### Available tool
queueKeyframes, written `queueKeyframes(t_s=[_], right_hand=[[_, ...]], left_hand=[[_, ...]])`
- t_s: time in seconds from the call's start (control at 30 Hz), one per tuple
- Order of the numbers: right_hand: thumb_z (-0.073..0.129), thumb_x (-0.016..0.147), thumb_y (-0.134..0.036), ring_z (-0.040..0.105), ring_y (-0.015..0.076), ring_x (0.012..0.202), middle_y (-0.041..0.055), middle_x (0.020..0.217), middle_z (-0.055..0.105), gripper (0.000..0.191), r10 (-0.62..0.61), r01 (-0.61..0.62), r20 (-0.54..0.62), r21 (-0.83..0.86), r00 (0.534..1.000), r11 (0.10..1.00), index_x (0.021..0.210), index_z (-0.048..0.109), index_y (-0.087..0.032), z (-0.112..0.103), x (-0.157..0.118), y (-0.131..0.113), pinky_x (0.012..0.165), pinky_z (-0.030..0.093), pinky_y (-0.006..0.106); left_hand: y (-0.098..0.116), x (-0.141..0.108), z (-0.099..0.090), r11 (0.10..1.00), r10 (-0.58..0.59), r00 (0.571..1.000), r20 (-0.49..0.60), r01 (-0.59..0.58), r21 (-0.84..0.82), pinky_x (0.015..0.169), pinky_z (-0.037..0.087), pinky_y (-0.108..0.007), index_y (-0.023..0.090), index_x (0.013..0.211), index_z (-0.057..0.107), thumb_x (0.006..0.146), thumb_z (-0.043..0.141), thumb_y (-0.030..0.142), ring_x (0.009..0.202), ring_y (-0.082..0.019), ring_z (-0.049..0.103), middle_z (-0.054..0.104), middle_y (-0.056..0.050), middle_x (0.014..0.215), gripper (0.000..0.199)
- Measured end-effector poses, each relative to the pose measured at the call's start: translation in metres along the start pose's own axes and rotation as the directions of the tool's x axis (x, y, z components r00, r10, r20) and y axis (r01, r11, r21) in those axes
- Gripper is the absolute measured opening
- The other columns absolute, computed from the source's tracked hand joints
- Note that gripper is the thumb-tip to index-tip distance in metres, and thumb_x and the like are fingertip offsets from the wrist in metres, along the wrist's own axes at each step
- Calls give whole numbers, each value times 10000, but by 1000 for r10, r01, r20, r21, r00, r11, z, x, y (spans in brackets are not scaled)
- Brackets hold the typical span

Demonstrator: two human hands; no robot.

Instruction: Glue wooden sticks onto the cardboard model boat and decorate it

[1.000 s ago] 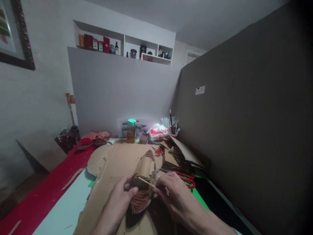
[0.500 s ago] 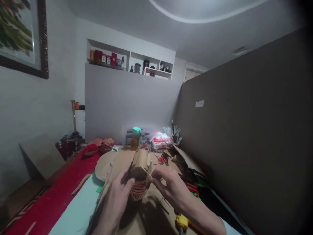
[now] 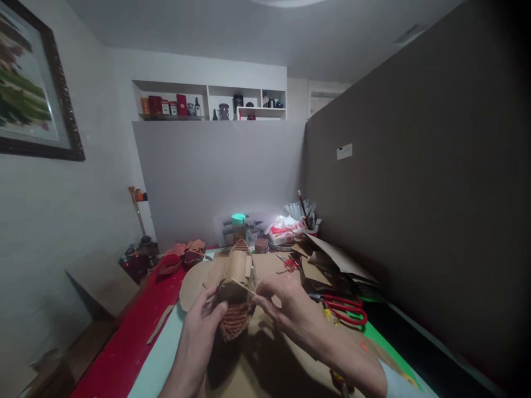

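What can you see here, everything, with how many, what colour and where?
boat-shaped model: one, brown, left hand
thin stick: one, pale, right fingertips
lidded jar: one, green lid, behind model
tissue pack: one, white and red, rear
small scissors: one pair, red handles, right of model
large scissors: one pair, red handles, beyond right forearm
cardboard pieces: several, brown, right rear
cloth-like strip: one, red, left
partition panels: two, grey, rear and right
framed picture: one, multicoloured, left wall
shelf items: many, mixed, rear wall
left hand: one, bare, on model
right hand: one, bare, at stick
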State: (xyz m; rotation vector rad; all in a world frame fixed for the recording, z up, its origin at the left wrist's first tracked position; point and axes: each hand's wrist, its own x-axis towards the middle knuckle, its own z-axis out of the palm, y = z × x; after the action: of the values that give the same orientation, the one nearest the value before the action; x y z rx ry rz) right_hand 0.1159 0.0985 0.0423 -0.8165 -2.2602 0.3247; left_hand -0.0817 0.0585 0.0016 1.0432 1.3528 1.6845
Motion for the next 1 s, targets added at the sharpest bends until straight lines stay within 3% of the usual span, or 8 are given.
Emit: queueKeyframes(t_s=[0.23,0.33,0.53,0.73,1.0], right_hand=[[610,974,-209,566,182,796,28,829,668,127,-20,20,-9,-10,1000,1000,857,641,-171,9,-3,13,799,414,332],[604,980,-234,561,183,802,35,844,662,138,-34,34,-13,-33,999,999,859,630,-174,15,-4,18,769,406,320],[558,998,-225,536,160,727,22,812,661,161,-73,74,18,-81,997,994,847,591,-177,27,-5,27,760,374,324],[528,1013,-249,541,163,756,24,814,651,181,-97,101,42,-97,994,990,854,588,-185,33,-9,33,778,354,316],[550,993,-226,533,168,748,22,791,658,170,-103,106,33,-107,994,989,836,592,-178,31,-10,33,765,339,310]], left_hand=[[-25,14,-10,998,-66,995,68,67,-7,998,478,-535,138,1150,622,717,800,378,1033,-309,704,765,-117,1034,526],[-36,18,-12,996,-88,995,48,89,-8,961,499,-514,136,1162,614,647,827,450,1038,-345,703,773,-132,990,640],[-40,8,-11,994,-110,994,-18,110,7,981,474,-459,163,1127,619,693,801,425,1090,-331,670,752,-127,1059,539],[-36,0,-12,983,-185,983,7,185,0,1063,429,-467,179,1188,604,679,831,446,1195,-333,619,718,-128,1183,618],[-31,-6,-14,975,-220,975,11,220,-9,1078,415,-489,218,1172,622,678,853,432,1190,-322,619,717,-89,1154,586]])
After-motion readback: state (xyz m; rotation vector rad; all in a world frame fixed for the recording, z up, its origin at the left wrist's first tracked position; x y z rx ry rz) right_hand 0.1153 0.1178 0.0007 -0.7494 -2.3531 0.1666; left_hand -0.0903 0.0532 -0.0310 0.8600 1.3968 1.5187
